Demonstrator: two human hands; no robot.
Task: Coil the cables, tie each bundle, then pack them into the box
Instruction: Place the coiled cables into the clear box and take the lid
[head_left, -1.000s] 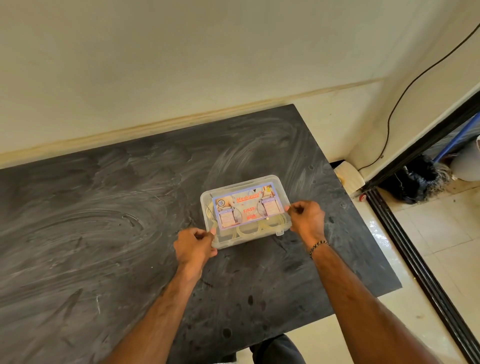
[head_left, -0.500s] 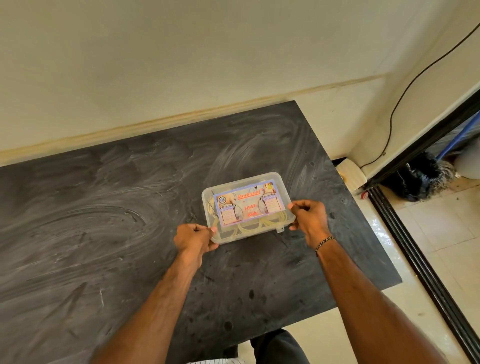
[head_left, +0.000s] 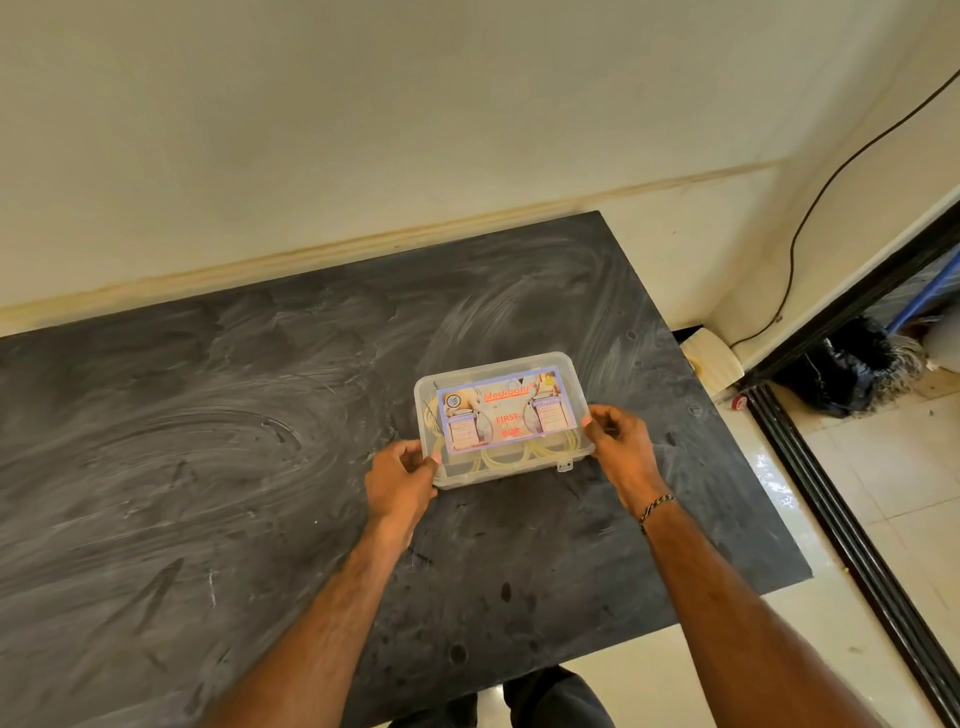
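**Packed box held at both ends**

Dark, chalk-smeared tabletop (head_left: 208, 467) carries a clear plastic lidded box (head_left: 501, 415), right of centre. Pale yellowish coiled cables (head_left: 498, 457) show through it, lid down, so packing looks finished; whether the front latch (head_left: 564, 466) is fastened is unclear. Left hand (head_left: 400, 480) and right hand (head_left: 621, 444) grip opposite ends, fingers curled around the edges.

A dark slate-grey bench (head_left: 208, 467), its top streaked with pale chalky swirls and a few dark spots near the front edge, stands against a cream wall. Right of centre on it lies a clear lidded box (head_left: 503, 418) with a printed label.
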